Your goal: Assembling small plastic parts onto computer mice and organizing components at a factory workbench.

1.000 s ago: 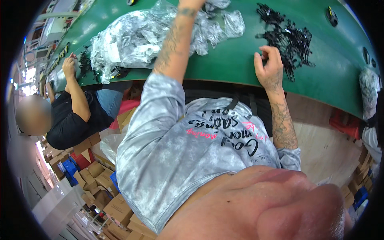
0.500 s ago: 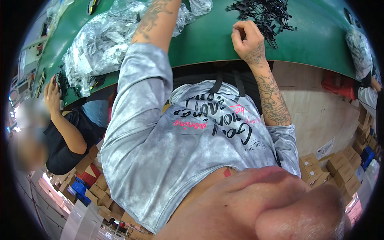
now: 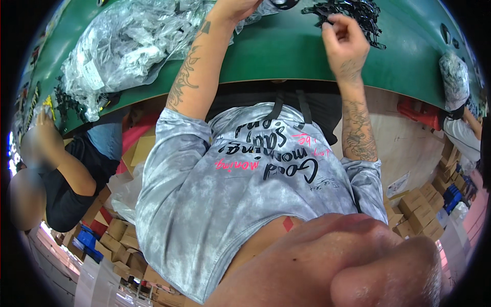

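Observation:
My left hand [image 3: 239,7] reaches to the top edge of the view, where its fingers are mostly cut off. Just right of it a dark, rounded object with a shiny rim [image 3: 284,4] shows in part; whether the hand touches it I cannot tell. My right hand [image 3: 348,48] hovers at the near side of a tangled pile of thin black plastic-looking parts [image 3: 364,14]. Its fingers are curled in toward the thumb, slightly blurred, and anything between them is too small to make out.
A big heap of clear plastic bags [image 3: 128,46] covers the left of the green table [image 3: 286,61]. More black parts [image 3: 69,102] lie at its left end, near a seated person [image 3: 71,184]. On the right are a wrapped bundle [image 3: 454,77], a red stool [image 3: 417,113] and cardboard boxes [image 3: 419,207].
My left hand has drawn back toward me into view, and the dark rounded object has appeared beside it. My right hand has shifted right and slightly away, nearer the black pile.

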### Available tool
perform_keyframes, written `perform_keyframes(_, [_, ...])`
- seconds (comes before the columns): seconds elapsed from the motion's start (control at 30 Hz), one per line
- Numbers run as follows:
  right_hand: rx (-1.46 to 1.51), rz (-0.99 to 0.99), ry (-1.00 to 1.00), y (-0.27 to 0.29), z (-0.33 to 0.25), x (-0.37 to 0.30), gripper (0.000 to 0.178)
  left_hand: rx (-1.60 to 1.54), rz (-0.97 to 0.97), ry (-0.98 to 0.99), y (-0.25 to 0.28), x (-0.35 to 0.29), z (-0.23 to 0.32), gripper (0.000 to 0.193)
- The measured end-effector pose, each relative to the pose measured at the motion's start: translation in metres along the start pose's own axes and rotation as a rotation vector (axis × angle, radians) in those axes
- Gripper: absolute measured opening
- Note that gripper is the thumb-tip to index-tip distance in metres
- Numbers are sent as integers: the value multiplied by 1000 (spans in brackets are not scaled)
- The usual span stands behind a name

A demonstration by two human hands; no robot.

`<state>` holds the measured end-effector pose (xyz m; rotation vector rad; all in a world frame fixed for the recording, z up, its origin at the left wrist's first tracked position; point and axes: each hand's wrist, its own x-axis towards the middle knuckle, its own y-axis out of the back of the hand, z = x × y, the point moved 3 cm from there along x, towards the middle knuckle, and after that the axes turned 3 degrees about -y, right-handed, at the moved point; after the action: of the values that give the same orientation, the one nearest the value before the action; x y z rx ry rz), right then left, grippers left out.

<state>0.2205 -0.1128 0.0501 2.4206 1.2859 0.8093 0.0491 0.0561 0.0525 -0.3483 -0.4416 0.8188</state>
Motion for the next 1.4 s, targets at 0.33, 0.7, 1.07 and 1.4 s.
perform_keyframes(0.33, [-633, -389, 62, -19, 6, 66, 33, -358, -117, 58, 7, 0, -10, 59])
perform_keyframes(0.7, [636, -117, -402, 35, 25, 81, 31, -392, 210, 116, 8, -2, -22, 20])
perform_keyframes(1.07, [967, -204, -357, -1, -35, 59, 39, -323, 55, 259, -6, -6, -24, 47])
perform_keyframes(1.4, [824, -153, -312, 26, -55, 59, 14, -450, -121, 309, -17, -15, -21, 51])
